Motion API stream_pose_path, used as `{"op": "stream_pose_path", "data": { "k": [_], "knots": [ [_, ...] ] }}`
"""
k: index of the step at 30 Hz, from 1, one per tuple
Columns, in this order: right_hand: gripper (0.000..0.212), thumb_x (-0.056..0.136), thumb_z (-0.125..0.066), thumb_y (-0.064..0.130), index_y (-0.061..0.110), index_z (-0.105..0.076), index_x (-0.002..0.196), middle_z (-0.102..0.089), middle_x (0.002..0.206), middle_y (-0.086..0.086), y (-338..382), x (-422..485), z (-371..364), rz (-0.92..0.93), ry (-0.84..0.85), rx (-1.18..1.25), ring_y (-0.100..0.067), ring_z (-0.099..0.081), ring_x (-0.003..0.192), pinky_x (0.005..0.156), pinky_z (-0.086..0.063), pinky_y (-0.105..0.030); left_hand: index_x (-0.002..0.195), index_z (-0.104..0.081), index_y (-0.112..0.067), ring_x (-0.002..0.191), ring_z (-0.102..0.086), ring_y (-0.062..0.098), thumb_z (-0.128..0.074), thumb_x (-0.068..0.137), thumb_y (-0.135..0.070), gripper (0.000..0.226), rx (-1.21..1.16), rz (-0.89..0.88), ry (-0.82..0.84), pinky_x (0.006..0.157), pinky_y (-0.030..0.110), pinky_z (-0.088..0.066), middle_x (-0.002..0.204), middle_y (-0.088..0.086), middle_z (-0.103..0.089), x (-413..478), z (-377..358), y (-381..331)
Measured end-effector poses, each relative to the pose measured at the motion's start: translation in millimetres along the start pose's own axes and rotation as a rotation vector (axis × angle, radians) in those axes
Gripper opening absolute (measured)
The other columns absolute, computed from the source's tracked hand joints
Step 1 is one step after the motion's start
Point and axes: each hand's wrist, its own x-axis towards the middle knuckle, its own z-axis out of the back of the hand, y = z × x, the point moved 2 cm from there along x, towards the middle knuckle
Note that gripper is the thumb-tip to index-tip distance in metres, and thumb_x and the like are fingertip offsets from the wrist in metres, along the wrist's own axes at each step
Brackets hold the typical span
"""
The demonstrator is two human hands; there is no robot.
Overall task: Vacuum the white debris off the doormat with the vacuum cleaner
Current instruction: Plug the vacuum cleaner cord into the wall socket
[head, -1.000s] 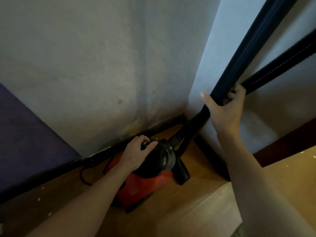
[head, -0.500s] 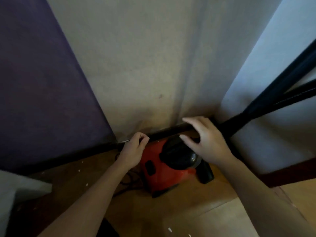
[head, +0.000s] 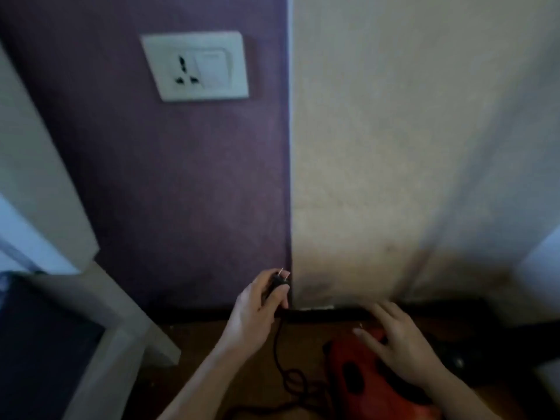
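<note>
The left hand [head: 254,316] is curled around a small black plastic plug [head: 276,281], with the thumb on one side and the fingers on the other. Two thin shiny metal pins stick up out of the top of the plug. The hand holds it up in front of the wall, right where the dark purple wall [head: 181,192] meets the rough cream wall [head: 378,147]. A thin black rubbery cord [head: 277,350] hangs down from the plug and lies in loose loops on the brown wooden floor [head: 197,344]. The red plastic vacuum cleaner with rounded sides [head: 357,380] sits on the floor at the bottom of the cream wall, low in the picture and to the right of the cord. The right hand [head: 394,344] lies on top of it with its fingers straight and spread out, not gripping anything. The picture is a bit blurry there. High up on the purple wall is a smooth white plastic socket plate, shaped like a rectangle [head: 195,66], with three dark holes and a flat switch next to them. A long dark strip of skirting board [head: 318,313] runs along the bottom of both walls. A pale, flat-sided piece of furniture [head: 127,328] stands on the left.
</note>
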Motion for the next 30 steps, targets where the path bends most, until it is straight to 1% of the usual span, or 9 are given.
{"op": "stream_pose_path", "data": {
  "k": [3, 5, 8, 12, 15, 20, 24, 27, 30],
  "knots": [
    [0.051, 0.093, -0.054, 0.062, 0.028, -0.059, 0.131, -0.054, 0.126, 0.018, 36.0, 45.6, 38.7, 0.023, -0.113, 0.09, -0.009, -0.058, 0.115, 0.093, -0.043, -0.016, 0.114, -0.06, -0.036, 0.076, -0.062, -0.002, -0.056, 0.097, -0.03, 0.018, 0.135, -0.097, -0.163, 0.065, 0.016, -0.049, 0.087, -0.015, -0.065, 15.8, 42.6, -31.4],
    [0.051, 0.094, -0.057, 0.06, 0.026, -0.06, 0.132, -0.057, 0.128, 0.011, 65.3, 76.6, 66.6, 0.081, -0.19, 0.11, -0.009, -0.057, 0.119, 0.099, -0.043, -0.02, 0.111, -0.053, -0.037, 0.07, -0.061, -0.001, -0.057, 0.096, -0.035, 0.016, 0.2, -0.138, -0.264, 0.061, 0.018, -0.047, 0.082, -0.011, -0.065, 24.7, 66.0, -52.4],
    [0.049, 0.094, -0.059, 0.05, 0.016, -0.065, 0.128, -0.063, 0.124, -0.002, 114.6, 120.1, 108.6, 0.241, -0.322, 0.082, -0.02, -0.06, 0.117, 0.101, -0.046, -0.031, 0.091, -0.042, -0.037, 0.054, -0.053, 0.003, -0.058, 0.096, -0.034, 0.017, 0.229, -0.182, -0.38, 0.052, 0.029, -0.046, 0.068, -0.005, -0.061, 33.1, 92.1, -81.5],
    [0.045, 0.094, -0.06, 0.04, 0.011, -0.067, 0.128, -0.065, 0.125, -0.004, 178.3, 170.4, 157.7, 0.465, -0.432, -0.004, -0.025, -0.061, 0.118, 0.102, -0.049, -0.042, 0.088, -0.042, -0.028, 0.055, -0.048, 0.006, -0.054, 0.098, -0.031, 0.016, 0.257, -0.227, -0.426, 0.054, 0.03, -0.043, 0.068, -0.003, -0.058, 36.2, 116.1, -123.7],
    [0.044, 0.092, -0.062, 0.037, 0.012, -0.067, 0.128, -0.065, 0.13, -0.005, 212.1, 200.2, 184.9, 0.563, -0.539, -0.078, -0.024, -0.058, 0.127, 0.107, -0.046, -0.044, 0.093, -0.045, -0.02, 0.055, -0.047, 0.004, -0.052, 0.1, -0.028, 0.012, 0.294, -0.286, -0.438, 0.052, 0.023, -0.04, 0.071, 0.001, -0.059, 39.6, 131.8, -151.9],
    [0.05, 0.089, -0.069, 0.029, 0.008, -0.065, 0.133, -0.053, 0.149, -0.011, 244.5, 239.9, 211.3, 0.703, -0.705, -0.254, -0.03, -0.046, 0.142, 0.115, -0.037, -0.053, 0.091, -0.048, -0.019, 0.052, -0.047, 0.004, -0.054, 0.099, -0.022, 0.011, 0.31, -0.344, -0.474, 0.047, 0.021, -0.038, 0.068, 0.003, -0.059, 44.2, 155.3, -177.9],
    [0.064, 0.088, -0.071, 0.037, 0.015, -0.056, 0.146, -0.044, 0.158, -0.008, 254.1, 268.0, 209.1, 0.726, -0.749, -0.433, -0.026, -0.039, 0.148, 0.122, -0.024, -0.055, 0.091, -0.054, -0.028, 0.057, -0.056, 0.006, -0.06, 0.095, -0.031, 0.008, 0.408, -0.345, -0.545, 0.055, 0.03, -0.049, 0.07, -0.009, -0.063, 52.6, 170.8, -179.8],
    [0.067, 0.088, -0.068, 0.048, 0.02, -0.055, 0.147, -0.046, 0.157, -0.004, 248.3, 281.4, 199.3, 0.718, -0.81, -0.538, -0.025, -0.037, 0.149, 0.124, -0.017, -0.053, 0.091, -0.061, -0.028, 0.064, -0.061, 0.003, -0.066, 0.092, -0.031, 0.006, 0.42, -0.35, -0.628, 0.055, 0.018, -0.047, 0.071, -0.014, -0.064, 60.1, 176.5, -179.9],
    [0.064, 0.089, -0.064, 0.054, 0.022, -0.059, 0.144, -0.049, 0.155, -0.002, 246.0, 286.9, 193.6, 0.734, -0.906, -0.592, -0.024, -0.041, 0.147, 0.123, -0.021, -0.054, 0.092, -0.065, -0.023, 0.065, -0.062, 0.001, -0.068, 0.091, -0.028, 0.006, 0.409, -0.368, -0.684, 0.054, 0.012, -0.045, 0.071, -0.014, -0.065, 68.8, 180.5, -179.0]
  ]
}}
